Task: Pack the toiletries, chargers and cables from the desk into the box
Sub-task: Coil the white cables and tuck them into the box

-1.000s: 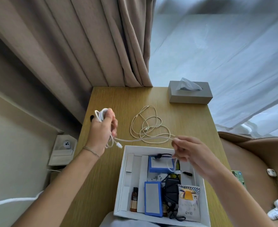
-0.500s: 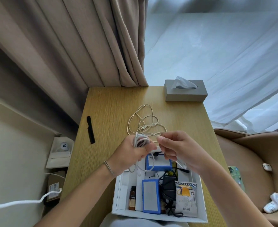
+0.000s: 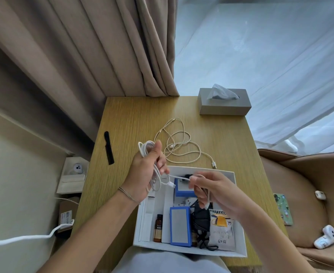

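The white box (image 3: 239,251) sits at the table's (image 3: 130,123) near edge, its front wall level with that edge, already holding a brown bottle (image 3: 158,229), two blue packs (image 3: 180,225), a black charger (image 3: 200,215) and a snack bag (image 3: 222,231). Above the box's far half, the left hand (image 3: 144,174) grips a coil of white cable (image 3: 145,149), while the right hand (image 3: 211,192), at 3 o'clock from it, pinches the cable's loose end; a short span runs between them. Beyond the box's far wall a beige cable (image 3: 179,148) lies loose mid-table. A black comb (image 3: 109,147) lies near the left edge at 10 o'clock. A tissue box (image 3: 224,105) fills the far right corner; bare wood lies at 11 o'clock.
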`<state>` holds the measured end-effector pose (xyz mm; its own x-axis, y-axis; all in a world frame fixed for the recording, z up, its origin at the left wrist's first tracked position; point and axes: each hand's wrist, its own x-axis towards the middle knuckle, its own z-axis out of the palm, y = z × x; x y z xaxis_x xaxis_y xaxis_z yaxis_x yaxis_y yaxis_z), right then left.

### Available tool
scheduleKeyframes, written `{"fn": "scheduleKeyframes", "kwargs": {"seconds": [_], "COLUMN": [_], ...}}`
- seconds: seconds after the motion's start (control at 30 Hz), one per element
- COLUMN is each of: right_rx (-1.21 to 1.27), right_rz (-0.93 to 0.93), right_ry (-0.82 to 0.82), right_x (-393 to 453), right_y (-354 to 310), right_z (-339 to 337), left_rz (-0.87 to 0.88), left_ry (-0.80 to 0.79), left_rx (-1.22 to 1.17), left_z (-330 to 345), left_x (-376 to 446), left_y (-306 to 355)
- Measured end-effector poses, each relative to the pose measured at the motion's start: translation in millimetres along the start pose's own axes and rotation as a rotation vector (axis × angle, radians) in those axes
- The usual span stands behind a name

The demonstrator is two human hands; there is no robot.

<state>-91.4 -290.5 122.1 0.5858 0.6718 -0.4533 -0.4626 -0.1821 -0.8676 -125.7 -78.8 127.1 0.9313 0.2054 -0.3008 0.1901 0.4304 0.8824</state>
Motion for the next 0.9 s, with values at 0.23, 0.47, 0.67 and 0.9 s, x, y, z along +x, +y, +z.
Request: {"fn": "scheduleKeyframes", "kwargs": {"seconds": [0.23, 0.47, 0.67, 0.9], "right_rx": [0.004, -0.299, -0.525, -0.155], "right_rz": [-0.232, -0.451, -0.442, -0.114], "right_ry": [0.307, 0.626, 0.737, 0.465], "right_x": [0, 15, 20, 11], "right_y": [-6, 13, 28, 42], "right_z": [5, 35, 29, -12], "left_rz": [-0.128, -0.319, -0.448, -0.356], "left_ry": [0.036, -0.177, -0.423, -0.485], "left_rx": [0.177, 0.038, 0.1, 0.401], "left_z": [20, 40, 36, 25], "left_x": [-12, -26, -31, -2], "left_y": [-28, -50, -61, -71]}}
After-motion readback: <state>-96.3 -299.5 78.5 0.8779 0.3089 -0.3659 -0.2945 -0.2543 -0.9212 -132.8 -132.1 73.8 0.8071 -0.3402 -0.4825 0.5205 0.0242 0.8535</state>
